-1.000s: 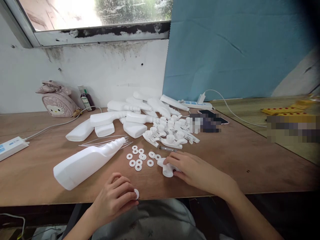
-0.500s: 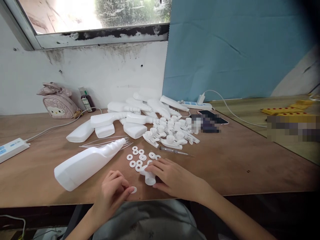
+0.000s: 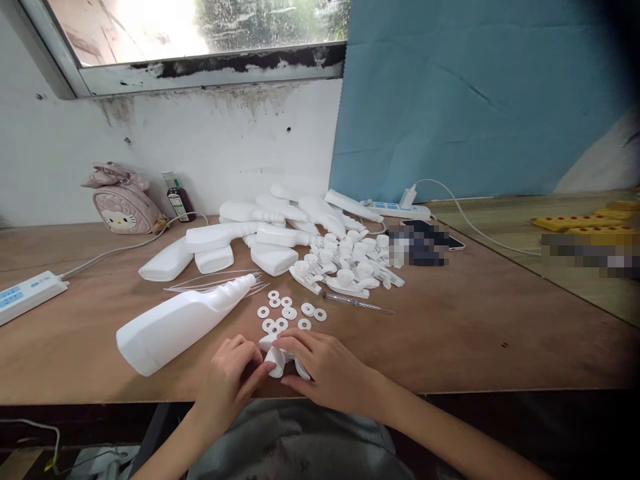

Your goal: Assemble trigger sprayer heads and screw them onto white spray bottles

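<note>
My right hand (image 3: pixel 325 367) is wrapped round a white trigger spray head (image 3: pixel 275 362), its round collar turned toward me and to the left. My left hand (image 3: pixel 235 370) is pinched at that collar, thumb against its mouth; the washer seen in it a moment earlier is now hidden by the fingers or the collar. Just beyond the hands lie several loose white ring washers (image 3: pixel 289 313). A white plastic bottle (image 3: pixel 183 327) rests on its side to the left, its neck pointing away and right, across some thin clear tubes (image 3: pixel 195 287).
Several white bottles (image 3: pixel 220 238) are heaped behind, beside a pile of spray heads (image 3: pixel 350 260). A clear screwdriver (image 3: pixel 356 302) lies in front of that pile. A phone (image 3: pixel 433 235), power strips (image 3: pixel 33 297), a pink bag (image 3: pixel 125 210) and a dark bottle (image 3: pixel 179 200) stand farther out.
My left hand has brought the washer up and right to the spray head's collar. My right hand has moved left and tilted the spray head toward the left hand. The view has shifted slightly.
</note>
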Motion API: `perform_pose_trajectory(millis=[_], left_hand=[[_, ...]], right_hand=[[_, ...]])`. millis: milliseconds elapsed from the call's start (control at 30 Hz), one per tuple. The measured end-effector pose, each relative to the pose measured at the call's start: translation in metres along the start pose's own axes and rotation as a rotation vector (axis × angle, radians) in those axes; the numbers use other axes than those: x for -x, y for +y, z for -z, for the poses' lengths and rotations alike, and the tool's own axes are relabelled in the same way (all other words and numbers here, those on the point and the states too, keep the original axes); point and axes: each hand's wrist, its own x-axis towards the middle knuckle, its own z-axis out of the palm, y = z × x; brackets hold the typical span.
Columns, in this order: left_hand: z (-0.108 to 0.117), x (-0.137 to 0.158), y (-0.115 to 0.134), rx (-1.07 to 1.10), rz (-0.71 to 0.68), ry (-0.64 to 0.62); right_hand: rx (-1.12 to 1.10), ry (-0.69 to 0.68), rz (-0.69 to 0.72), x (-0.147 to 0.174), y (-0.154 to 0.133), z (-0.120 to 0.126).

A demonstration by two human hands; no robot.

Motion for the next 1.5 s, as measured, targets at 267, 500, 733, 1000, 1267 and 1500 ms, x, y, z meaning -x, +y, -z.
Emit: perform_pose_trajectory(millis=[267, 500, 733, 1000, 1267, 1500], left_hand=[[0.002, 0.005, 0.001, 0.101, -0.019, 0.079], [0.006, 0.003, 0.003, 0.139, -0.164, 0.113], [0.005, 0.002, 0.004, 0.158, -0.277, 0.133], [0.007, 0.002, 0.005, 0.081, -0.351, 0.136], [0.006, 0.003, 0.003, 0.055, -0.355, 0.125], [0.005, 0.005, 0.001, 0.069, -0.338, 0.111]], right_hand=[[-0.233, 0.088, -0.046, 0.001, -0.006, 0.002], [-0.421, 0.083, -0.101, 0.001, -0.007, 0.007], [-0.182, 0.184, 0.12, 0.002, -0.003, -0.002], [0.043, 0.189, 0.263, 0.002, 0.001, -0.007], [0.076, 0.176, 0.265, 0.002, 0.002, -0.008], [0.09, 0.123, 0.238, 0.002, 0.001, -0.007]])
